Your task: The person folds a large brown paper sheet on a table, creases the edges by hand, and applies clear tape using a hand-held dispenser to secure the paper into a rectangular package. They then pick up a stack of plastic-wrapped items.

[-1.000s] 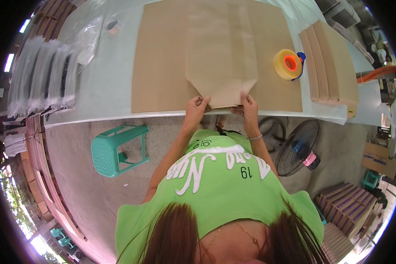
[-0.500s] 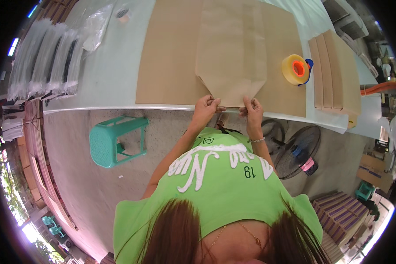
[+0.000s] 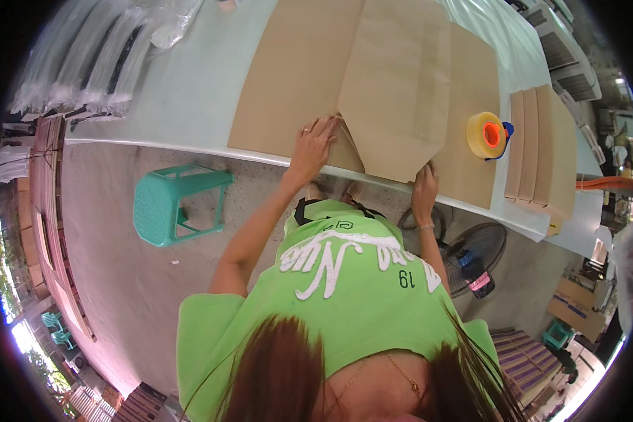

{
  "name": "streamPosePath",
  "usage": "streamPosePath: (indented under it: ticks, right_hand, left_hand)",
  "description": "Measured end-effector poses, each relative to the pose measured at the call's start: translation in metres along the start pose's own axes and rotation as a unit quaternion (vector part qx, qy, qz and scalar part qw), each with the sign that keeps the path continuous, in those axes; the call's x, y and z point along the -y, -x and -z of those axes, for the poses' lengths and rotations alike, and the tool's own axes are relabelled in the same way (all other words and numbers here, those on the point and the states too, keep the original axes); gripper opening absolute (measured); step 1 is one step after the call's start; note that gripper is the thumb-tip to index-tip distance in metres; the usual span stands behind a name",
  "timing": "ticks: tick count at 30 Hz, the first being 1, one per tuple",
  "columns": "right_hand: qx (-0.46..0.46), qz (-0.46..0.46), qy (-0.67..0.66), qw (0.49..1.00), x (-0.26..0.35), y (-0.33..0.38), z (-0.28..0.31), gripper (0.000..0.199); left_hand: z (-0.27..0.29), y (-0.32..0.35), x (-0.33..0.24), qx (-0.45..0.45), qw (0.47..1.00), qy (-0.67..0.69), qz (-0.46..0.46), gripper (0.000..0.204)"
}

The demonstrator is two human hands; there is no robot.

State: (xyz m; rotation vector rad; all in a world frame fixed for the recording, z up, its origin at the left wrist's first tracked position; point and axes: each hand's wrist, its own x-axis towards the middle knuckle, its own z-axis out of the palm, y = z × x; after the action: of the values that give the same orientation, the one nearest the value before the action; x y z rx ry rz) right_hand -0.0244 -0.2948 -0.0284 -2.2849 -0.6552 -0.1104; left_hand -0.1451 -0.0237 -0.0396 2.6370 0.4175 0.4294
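A brown kraft paper bag (image 3: 397,91), its near corners folded in at a slant, lies on a flat brown cardboard sheet (image 3: 288,77). My left hand (image 3: 315,148) rests by the bag's left near corner, its fingers stretched out and lying flat at the raised fold. At the right near corner, my right hand (image 3: 425,191) has its fingers closed on the slanted edge; its thumb is mostly hidden. A roll of yellowish tape (image 3: 480,136) with an orange core and a blue dispenser stands on the sheet to the right of the bag.
The table (image 3: 190,91) has a pale covering. Folded brown cardboard (image 3: 541,148) stands at its right, and plastic-wrapped bundles (image 3: 91,63) lie at the far left. On the floor are a green stool (image 3: 176,204) and a fan (image 3: 478,246) with a bottle (image 3: 475,274) by it.
My left hand has let go of the bag's near edge and moved up to the left fold. My right hand has shifted right and nearer to me. The bag now sits slightly turned.
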Motion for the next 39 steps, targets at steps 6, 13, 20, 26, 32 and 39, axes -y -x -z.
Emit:
streamPosePath:
  ticks: [6, 13, 20, 26, 32, 39]
  right_hand:
    - [0.008, 0.036, 0.020, 0.999, -0.037, -0.016, -0.020, 0.036]
    - [0.000, 0.059, 0.026, 0.998, -0.013, 0.008, -0.025, 0.033]
    - [0.060, 0.066, 0.038, 0.995, 0.008, 0.052, -0.030, 0.022]
    - [0.154, 0.060, 0.000, 0.986, -0.013, 0.045, -0.009, 0.023]
    - [0.016, 0.081, 0.086, 0.993, -0.051, -0.009, -0.010, 0.033]
    - [0.020, 0.055, 0.121, 0.991, -0.017, 0.046, -0.036, 0.032]
  left_hand:
    - [-0.014, -0.001, 0.015, 0.006, 0.990, -0.114, -0.077, 0.054]
    - [-0.022, 0.013, 0.019, 0.030, 0.988, -0.113, -0.103, 0.048]
    - [-0.027, 0.037, -0.003, 0.111, 0.978, -0.060, -0.167, 0.047]
    - [-0.022, 0.039, -0.009, 0.157, 0.972, -0.022, -0.175, 0.054]
    - [-0.017, 0.010, 0.000, 0.045, 0.997, -0.001, -0.058, 0.062]
    - [-0.018, 0.030, 0.000, 0.090, 0.984, -0.070, -0.138, 0.064]
